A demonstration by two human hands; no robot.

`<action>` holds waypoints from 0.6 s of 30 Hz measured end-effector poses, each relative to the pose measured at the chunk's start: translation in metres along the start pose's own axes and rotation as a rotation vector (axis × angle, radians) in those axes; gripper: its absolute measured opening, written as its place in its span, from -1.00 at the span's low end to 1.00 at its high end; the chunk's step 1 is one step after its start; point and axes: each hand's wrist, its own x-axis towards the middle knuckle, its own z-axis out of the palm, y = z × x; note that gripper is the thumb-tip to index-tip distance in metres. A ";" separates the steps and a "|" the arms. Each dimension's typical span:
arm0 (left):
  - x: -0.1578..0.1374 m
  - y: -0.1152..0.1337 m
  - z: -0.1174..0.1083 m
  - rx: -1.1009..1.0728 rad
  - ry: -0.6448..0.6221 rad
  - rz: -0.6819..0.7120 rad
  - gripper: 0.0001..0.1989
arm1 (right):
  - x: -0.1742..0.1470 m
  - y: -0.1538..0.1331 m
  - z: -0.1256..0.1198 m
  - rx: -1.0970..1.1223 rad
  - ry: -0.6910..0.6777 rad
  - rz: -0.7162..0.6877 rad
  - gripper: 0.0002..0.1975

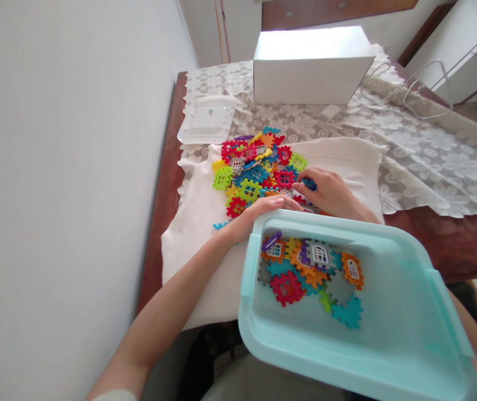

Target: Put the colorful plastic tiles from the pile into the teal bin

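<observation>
While a wooden table (442,239) is bearing a floral lace tablecloth (442,172), a white cloth (196,223) is covering its near part. With clock positions being read from the pile, a turquoise tub (388,334) is occupying 5 o'clock and a white box (313,81) is standing at 1 o'clock. The pile of notched coloured pieces (259,174) is lying mostly on the white cloth; further pieces (309,273) are lying inside the tub. A translucent tray (209,131) is lying toward 10 o'clock. Toward 5 o'clock, the left hand (263,209) is bordering the pile, its grip indeterminate behind the rim. At 3 o'clock, the right hand (328,189) is bending its fingers about a dark blue piece (310,184); whether they are pinching it cannot be told.
</observation>
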 end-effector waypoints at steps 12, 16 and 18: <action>0.000 0.003 0.002 0.005 0.011 -0.002 -0.48 | -0.001 0.009 -0.013 0.079 -0.121 0.029 -0.50; 0.000 0.002 0.000 -0.007 0.000 0.002 -0.50 | 0.001 0.008 -0.017 0.256 -0.065 0.105 -0.61; 0.000 0.001 0.000 -0.011 -0.006 0.002 -0.50 | 0.001 0.005 -0.020 0.401 -0.021 0.135 -0.68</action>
